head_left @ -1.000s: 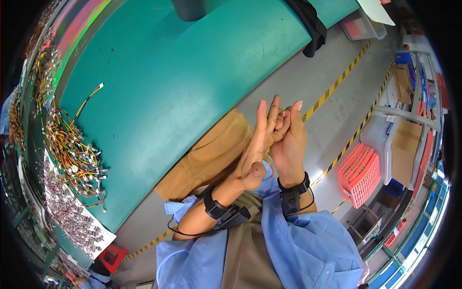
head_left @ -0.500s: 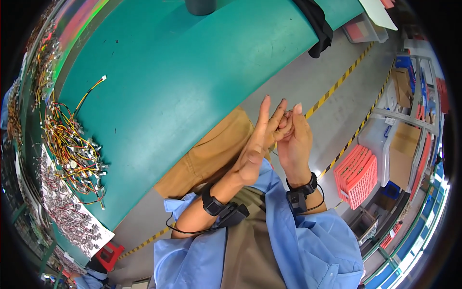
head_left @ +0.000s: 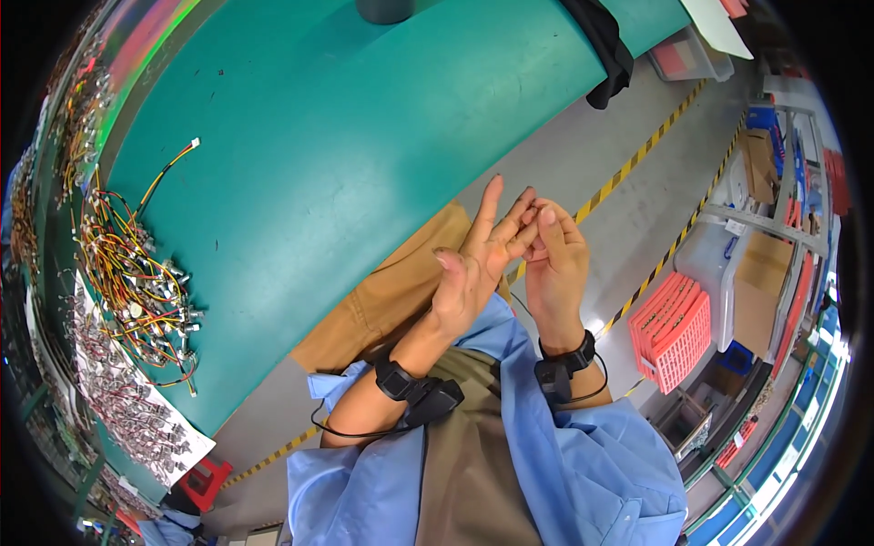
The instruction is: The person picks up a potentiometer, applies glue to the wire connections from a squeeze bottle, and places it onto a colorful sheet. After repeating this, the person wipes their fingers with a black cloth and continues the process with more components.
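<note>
My left hand [head_left: 473,264] is raised in front of me, away from the green table [head_left: 346,155], with its fingers stretched out and apart. My right hand [head_left: 553,264] is beside it, its fingertips pressed against the tips of the left fingers. I see nothing held in either hand. Both wrists carry black bands with cables. The hands are over my lap, above tan trousers.
A heap of yellow, red and black wire harnesses [head_left: 137,282] lies at the table's left end, with a sheet of small parts [head_left: 118,400] below it. A red crate [head_left: 674,328] stands on the floor to the right, beside yellow-black floor tape [head_left: 637,159] and shelves [head_left: 774,182].
The view has shifted a little. My hands stay together, the left fingers spread wider now and the right fingertips still working at them.
</note>
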The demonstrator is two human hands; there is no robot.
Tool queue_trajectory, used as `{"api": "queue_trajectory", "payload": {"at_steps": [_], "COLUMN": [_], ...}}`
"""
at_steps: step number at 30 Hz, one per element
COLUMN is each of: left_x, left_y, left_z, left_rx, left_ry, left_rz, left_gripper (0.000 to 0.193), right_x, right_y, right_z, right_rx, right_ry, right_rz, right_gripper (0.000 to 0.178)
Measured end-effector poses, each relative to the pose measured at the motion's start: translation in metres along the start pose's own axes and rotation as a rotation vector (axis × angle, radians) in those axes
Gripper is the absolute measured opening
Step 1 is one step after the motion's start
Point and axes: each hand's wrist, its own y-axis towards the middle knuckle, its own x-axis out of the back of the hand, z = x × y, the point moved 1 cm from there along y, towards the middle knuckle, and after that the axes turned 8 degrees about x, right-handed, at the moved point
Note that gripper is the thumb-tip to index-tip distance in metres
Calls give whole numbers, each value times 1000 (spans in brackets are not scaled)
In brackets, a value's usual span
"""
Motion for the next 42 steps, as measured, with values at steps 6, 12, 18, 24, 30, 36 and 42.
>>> {"api": "queue_trajectory", "payload": {"at_steps": [6,12,18,24,30,36,42], "left_x": [1,-2,3,-6,-11,-11,-15], "left_y": [-3,0,-1,1,-2,-4,-4], "left_z": [4,3,0,-2,-19,-25,-17], "left_rx": [-28,16,-50,-175,-217,-253,-374], "left_ry": [77,-34,225,581,781,988,1055], "left_rz": [38,27,-243,-419,-478,-465,-524], "left_gripper": [106,109,50,22,17,15,14], "right_x": [-2,12,9,4,7,8,10], "right_y": [13,22,0,-11,-12,-12,-19], "right_z": [-4,-4,5,6,8,12,11], "right_rx": [-48,80,105,61,150,311,286], "right_ry": [171,-4,137,188,42,-200,-182], "right_rz": [-43,-91,126,263,287,331,336], "right_gripper": [27,24,23,19,18,18,19]}}
